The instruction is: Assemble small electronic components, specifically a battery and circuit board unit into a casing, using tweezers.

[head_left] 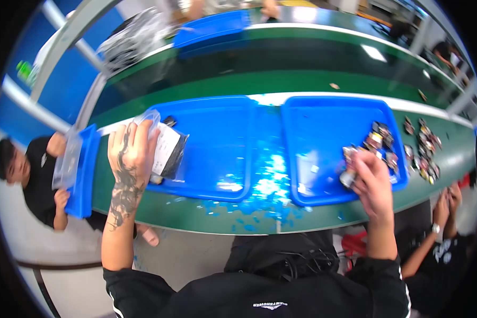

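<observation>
My left hand (128,151) is closed on the top of a clear plastic bag (169,153) with a white label and dark contents. The bag hangs over the left side of the left blue tray (217,148). At the right blue tray (323,132), my right hand (373,183) has its fingers drawn together around a small shiny part (347,178); its exact kind is too small to tell. Beyond those fingers lies a cluster of small metallic and dark parts (376,138) in the tray's right side. A dark round item (169,121) sits behind the bag.
More small parts (425,151) lie on the green table right of the tray. Blue flakes (270,180) are scattered between the trays. Another person holds a blue tray (85,172) at left; another person's hands (444,206) are at lower right. A farther blue tray (212,29) stands across the table.
</observation>
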